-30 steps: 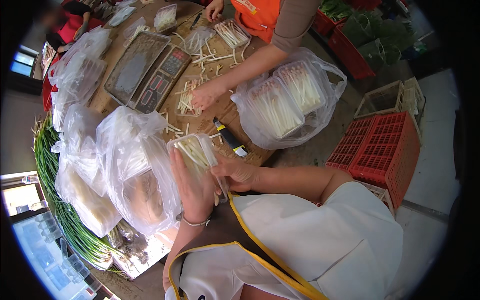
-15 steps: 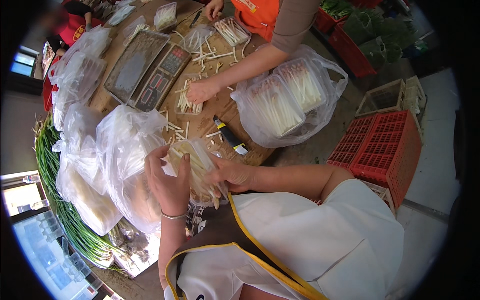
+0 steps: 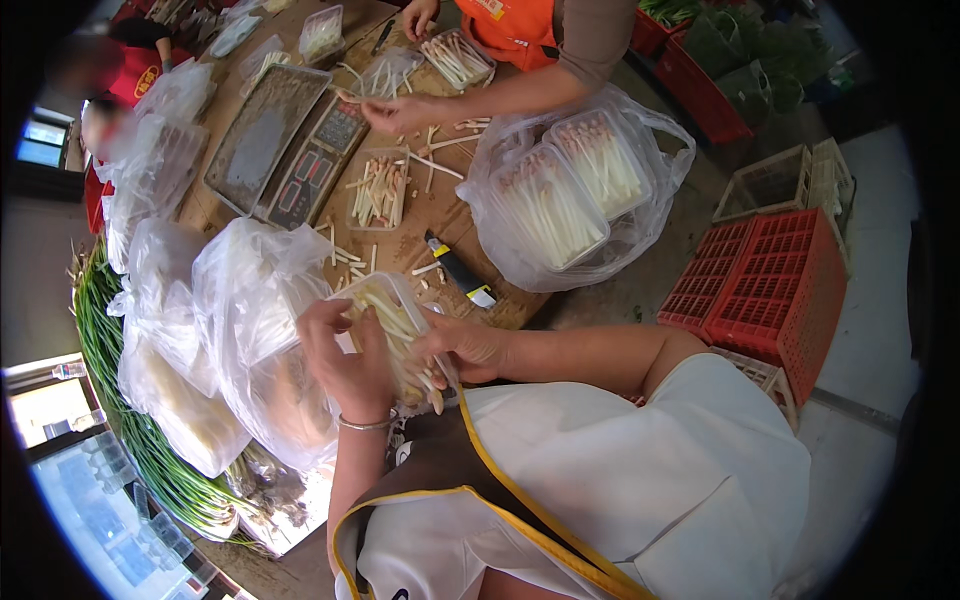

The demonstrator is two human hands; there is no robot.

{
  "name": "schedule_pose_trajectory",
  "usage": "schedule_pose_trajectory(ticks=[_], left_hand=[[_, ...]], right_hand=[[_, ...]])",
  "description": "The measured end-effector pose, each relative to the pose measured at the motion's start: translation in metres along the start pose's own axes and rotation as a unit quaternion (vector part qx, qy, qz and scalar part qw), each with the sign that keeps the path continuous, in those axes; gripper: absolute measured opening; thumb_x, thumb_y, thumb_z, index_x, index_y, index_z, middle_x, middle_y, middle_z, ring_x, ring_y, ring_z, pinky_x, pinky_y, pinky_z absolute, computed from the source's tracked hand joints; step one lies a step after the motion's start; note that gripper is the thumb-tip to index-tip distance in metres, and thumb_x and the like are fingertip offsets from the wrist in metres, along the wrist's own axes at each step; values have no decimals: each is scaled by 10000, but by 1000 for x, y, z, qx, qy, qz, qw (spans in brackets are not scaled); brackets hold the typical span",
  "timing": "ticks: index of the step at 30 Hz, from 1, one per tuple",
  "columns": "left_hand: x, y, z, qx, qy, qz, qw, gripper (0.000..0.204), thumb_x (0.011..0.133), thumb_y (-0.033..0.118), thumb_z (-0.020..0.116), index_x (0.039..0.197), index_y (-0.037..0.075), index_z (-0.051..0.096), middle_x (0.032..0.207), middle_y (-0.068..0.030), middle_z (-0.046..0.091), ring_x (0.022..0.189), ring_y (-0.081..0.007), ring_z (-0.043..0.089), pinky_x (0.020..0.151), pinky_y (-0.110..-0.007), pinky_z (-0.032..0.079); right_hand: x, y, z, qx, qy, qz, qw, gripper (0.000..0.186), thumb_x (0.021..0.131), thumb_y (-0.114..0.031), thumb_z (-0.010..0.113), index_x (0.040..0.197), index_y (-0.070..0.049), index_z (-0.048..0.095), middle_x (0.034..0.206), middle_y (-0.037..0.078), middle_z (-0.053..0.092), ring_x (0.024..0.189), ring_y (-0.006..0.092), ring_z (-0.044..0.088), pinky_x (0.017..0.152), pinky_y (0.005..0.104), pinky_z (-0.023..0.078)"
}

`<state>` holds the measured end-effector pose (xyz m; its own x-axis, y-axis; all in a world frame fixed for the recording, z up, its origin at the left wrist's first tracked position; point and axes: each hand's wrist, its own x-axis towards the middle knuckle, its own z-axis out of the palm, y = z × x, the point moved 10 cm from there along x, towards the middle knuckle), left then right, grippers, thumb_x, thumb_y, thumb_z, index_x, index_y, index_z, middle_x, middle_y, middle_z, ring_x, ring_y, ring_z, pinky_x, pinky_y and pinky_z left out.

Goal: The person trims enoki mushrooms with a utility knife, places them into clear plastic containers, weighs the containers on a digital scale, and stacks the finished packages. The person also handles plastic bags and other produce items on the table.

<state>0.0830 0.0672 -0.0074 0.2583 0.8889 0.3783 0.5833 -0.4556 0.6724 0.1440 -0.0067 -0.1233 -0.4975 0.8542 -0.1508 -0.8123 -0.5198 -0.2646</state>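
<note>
Close to my body, a clear plastic tray [image 3: 410, 290] of pale white stalks [image 3: 395, 325] is tilted between both my hands. My left hand [image 3: 352, 362], with a bracelet at the wrist, is curled against the tray's left side, its thumb over the stalks. At the opposite side my right hand [image 3: 468, 348] grips the tray, fingers bent at the stalks. Just beyond lies a black-and-yellow utility knife [image 3: 460, 270] on the wooden table, with short cut pieces [image 3: 345, 258] beside it. Another person's hand [image 3: 395, 115] pinches a stalk near the scale.
A digital scale [image 3: 290, 150] stands at the far left. Filled plastic bags [image 3: 260, 290] and green onions [image 3: 135, 410] lie to my left. Another tray of stalks [image 3: 380, 190] sits ahead. A bag with packed trays [image 3: 550, 205] rests at the table edge; red crates [image 3: 770, 285] stand at right.
My left hand has shifted slightly right and closer around the tray. The other person's hand has left the tray of stalks ahead and moved farther away, now with a stalk beside the scale.
</note>
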Motion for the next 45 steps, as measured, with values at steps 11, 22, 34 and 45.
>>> schedule_pose_trajectory(ticks=[11,22,34,45], left_hand=[[13,31,10,167,-33,92,981,212,745,124,750,913,24,667,908,-136,588,801,-291,606,679,-380,497],[7,14,11,-44,-13,-8,999,166,738,-2,736,867,25,636,779,-29,583,677,-122,519,646,-260,440],[3,-35,22,-250,-106,-126,954,116,804,4,716,870,16,621,801,9,619,743,-72,537,719,-231,457],[14,-37,17,-124,-196,-120,965,90,849,11,689,879,15,604,815,5,612,765,-71,538,732,-227,456]], right_hand=[[-2,0,-4,-34,64,-3,997,807,869,-138,669,1506,-228,184,953,44,562,679,136,598,570,281,529],[-4,-2,-1,-50,29,-10,998,889,838,-170,694,1528,-236,135,959,62,578,667,135,612,514,282,521],[-2,-5,4,-43,5,-9,999,849,832,-227,703,1495,-203,173,1000,67,564,695,147,618,504,284,539],[-2,-3,3,-44,19,1,999,798,825,-180,679,1479,-150,223,1020,90,588,692,150,632,499,274,527]])
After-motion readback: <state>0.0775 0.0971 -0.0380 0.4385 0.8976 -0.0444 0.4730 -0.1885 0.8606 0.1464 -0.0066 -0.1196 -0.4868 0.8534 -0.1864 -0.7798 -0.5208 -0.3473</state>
